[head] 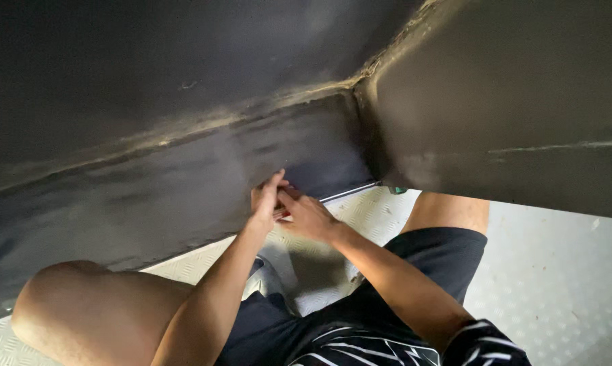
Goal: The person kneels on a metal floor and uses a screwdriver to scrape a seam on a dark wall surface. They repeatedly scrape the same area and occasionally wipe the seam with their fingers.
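Observation:
My left hand (267,197) and my right hand (307,215) meet at the lower edge of a dark, dusty metal panel (184,169). Both hands close around a small tool with a red part (283,212) pressed at that edge; most of it is hidden by my fingers. The left index finger points up against the panel. A thin metal strip (350,192) runs right from my hands along the panel's bottom edge.
A second dark panel (509,102) juts out at the right, joined by a rough sealed seam (360,78). A small green object (397,190) sits under its corner. Below lies a pale checker-plate floor (550,271). My bare knees and dark shorts fill the foreground.

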